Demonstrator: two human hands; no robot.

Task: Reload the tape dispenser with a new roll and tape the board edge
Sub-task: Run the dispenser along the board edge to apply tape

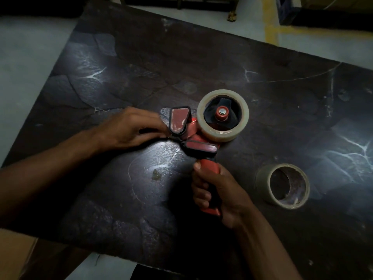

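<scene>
A red tape dispenser [193,136] lies near the middle of the dark board [141,67]. A full roll of clear tape [241,116] sits on its hub. My right hand [216,190] is wrapped around the red handle below the roll. My left hand [129,129] rests on the board at the dispenser's front end, fingertips pinched at its flap and blade; whether they hold a tape end is too dark to tell. An empty cardboard tape core [282,185] lies on the board to the right of my right hand.
The board lies tilted over a pale floor [30,47], its left edge running diagonally. A yellow floor line [269,21] and dark crates are at the top right. A brown cardboard piece [16,251] shows at the bottom left.
</scene>
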